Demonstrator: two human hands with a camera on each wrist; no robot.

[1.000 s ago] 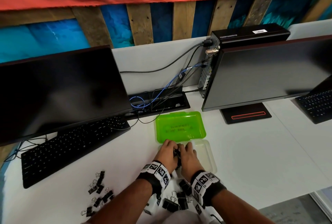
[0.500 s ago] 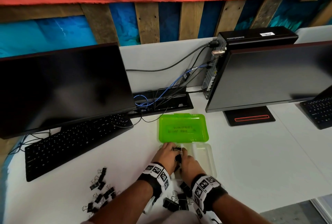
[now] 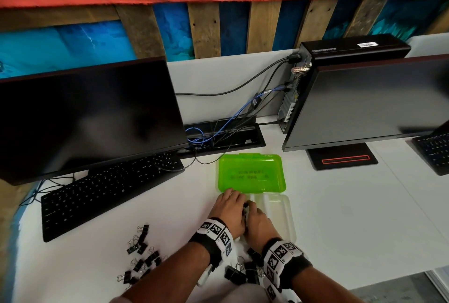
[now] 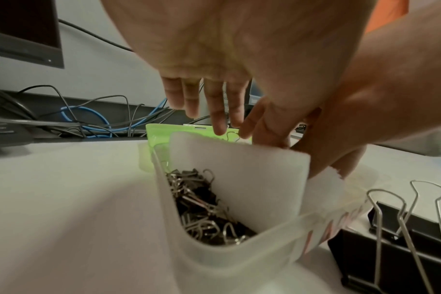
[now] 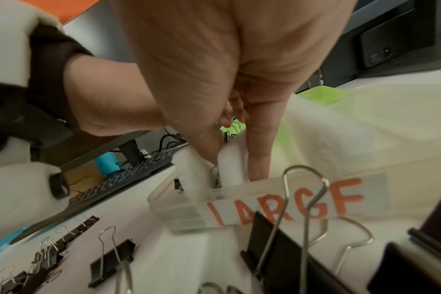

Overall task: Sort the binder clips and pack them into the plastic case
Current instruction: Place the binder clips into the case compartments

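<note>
Hands are sitting side by side over the left end of the clear plastic case (image 3: 286,217) on the white desk (image 3: 352,217), its green lid (image 3: 251,172) lying open just behind. Left hand (image 3: 229,208) is hovering over the case with fingers (image 4: 214,107) straight and relaxed, gripping nothing I can see. Right hand (image 3: 258,223) is reaching down into the case beside a white foam divider (image 4: 239,179); its fingers (image 5: 258,151) are pointing down along the foam, but I cannot tell whether they are pinching anything. Small binder clips (image 4: 202,206) are lying piled in the compartment left of the divider. Orange "LARGE" label (image 5: 285,202) is showing on the near wall. Large binder clips (image 3: 243,273) are lying on the desk between the wrists, and more small clips (image 3: 141,256) are scattered well to the left, near the keyboard (image 3: 104,193).
</note>
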